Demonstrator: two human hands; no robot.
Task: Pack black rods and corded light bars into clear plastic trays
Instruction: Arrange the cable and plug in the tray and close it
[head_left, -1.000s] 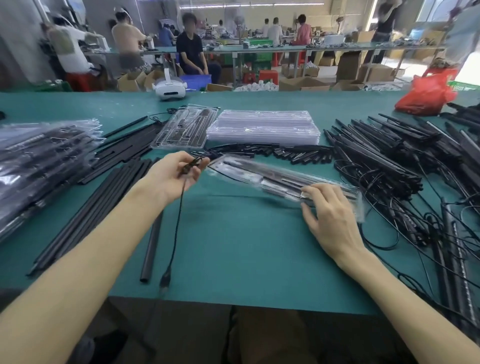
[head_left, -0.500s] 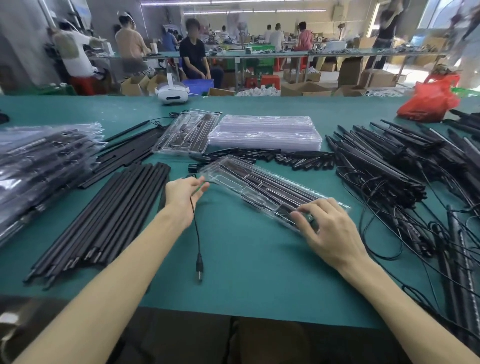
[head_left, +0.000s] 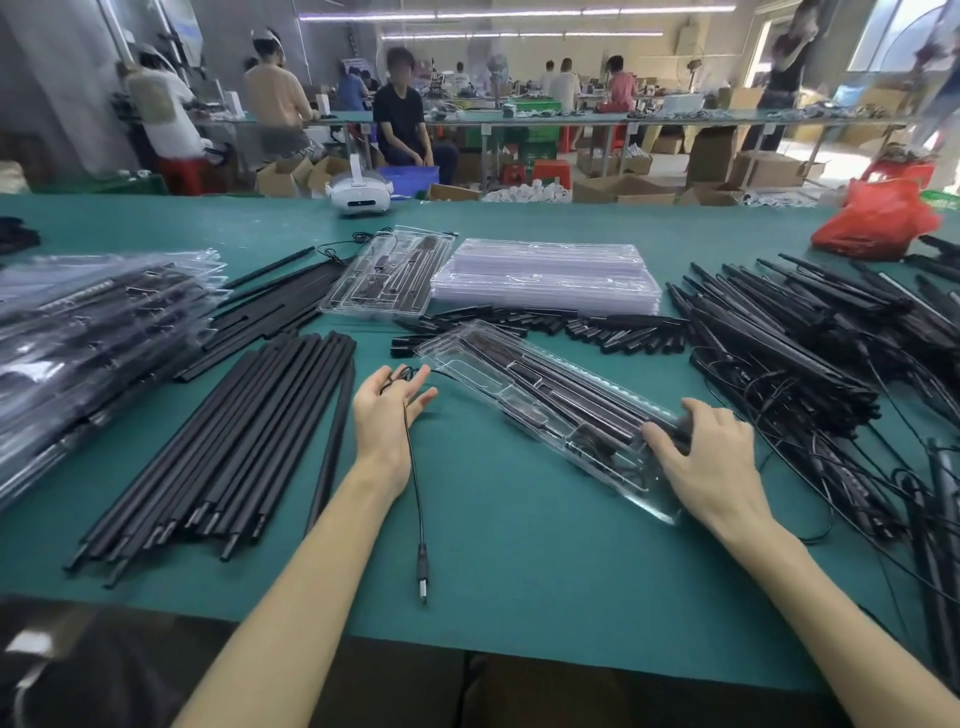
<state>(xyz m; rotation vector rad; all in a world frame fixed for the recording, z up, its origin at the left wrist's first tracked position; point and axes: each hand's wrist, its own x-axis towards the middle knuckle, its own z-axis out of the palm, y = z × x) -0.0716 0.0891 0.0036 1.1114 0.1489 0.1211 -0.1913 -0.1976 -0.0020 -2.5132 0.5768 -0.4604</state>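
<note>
Clear plastic tray (head_left: 457, 358) gripped by the right hand (head_left: 711, 467); left hand (head_left: 384, 421) holds a black cord (head_left: 415, 493).

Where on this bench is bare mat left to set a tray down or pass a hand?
Bare mat lies at the near edge between the forearms, in front of the tray being packed, crossed by one cable. Another strip runs behind the empty tray stack, between white headset and red bag. Rods crowd the left, corded light bars the right.
</note>
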